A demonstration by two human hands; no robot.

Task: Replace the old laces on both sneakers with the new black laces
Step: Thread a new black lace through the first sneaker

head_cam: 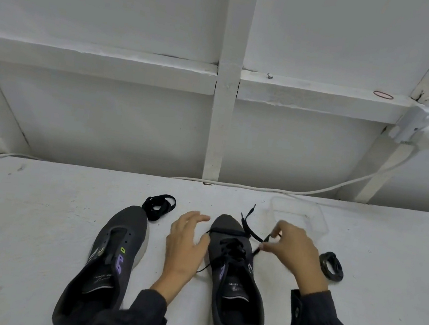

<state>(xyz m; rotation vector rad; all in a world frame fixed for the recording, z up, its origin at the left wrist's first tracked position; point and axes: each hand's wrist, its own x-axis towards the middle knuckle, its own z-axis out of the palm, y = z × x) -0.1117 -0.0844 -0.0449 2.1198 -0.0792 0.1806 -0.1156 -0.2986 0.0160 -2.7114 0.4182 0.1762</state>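
Head cam, looking down at a white table [30, 217]. Two dark grey sneakers lay toes away from the person, roughly parallel, a gap betw. them. The L sneaker [112, 253] had bare eyelets, no lace in it. The R sneaker [235, 286] carried a black lace [250, 231] crossed over its tongue in the mid rows; one strand ran across the toe, then up and right off the shoe, its tip lying on the table just short of a clear plastic tub [319, 221].

L hand [186, 245] sat in the gap, palm down, wrist bent up from a dark sleeve, fingers loosely straight and fanned toward the toe of the R sneaker, thumb against that shoe's left edge where a strand of the lace hung down. Couldn't tell if the thumb pinned the strand; no fingers curled round anything.

R hand [294, 253] was just right of the same toe, wrist cocked, forearm coming in from lower right. Thumb and fingertips pinched the black lace near the shoe's right eyelets, other fingers curled; slight blur on the fingers.

Hands apart, one each side of the R sneaker.

A coiled black lace bundle [158, 207] lay near the L sneaker's toe. A coiled grey lace bundle [331, 266] lay right of the R hand, not touching.
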